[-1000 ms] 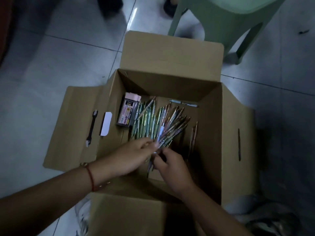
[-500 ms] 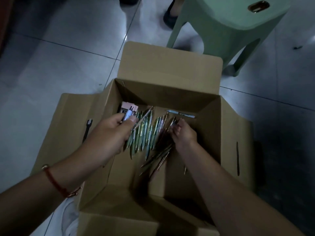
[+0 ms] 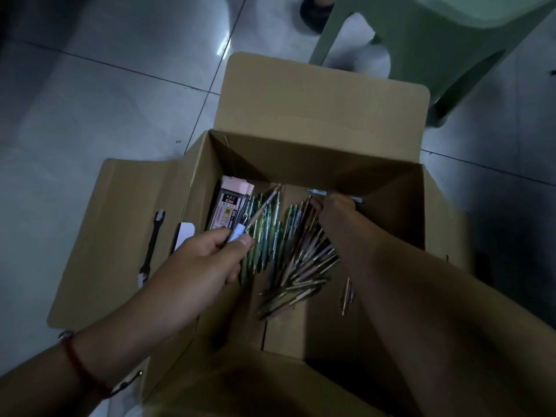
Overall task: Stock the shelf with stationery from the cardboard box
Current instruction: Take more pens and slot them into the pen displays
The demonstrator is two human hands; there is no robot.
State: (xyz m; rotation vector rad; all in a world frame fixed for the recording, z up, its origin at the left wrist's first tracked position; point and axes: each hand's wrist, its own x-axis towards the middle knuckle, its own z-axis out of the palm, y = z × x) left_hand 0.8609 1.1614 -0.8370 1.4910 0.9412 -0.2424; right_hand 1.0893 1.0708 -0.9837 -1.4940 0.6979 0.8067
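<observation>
Green plastic stool (image 3: pixel 421 40) on grey tiled floor (image 3: pixel 90 115); dark shoe (image 3: pixel 316 13) behind it.
</observation>
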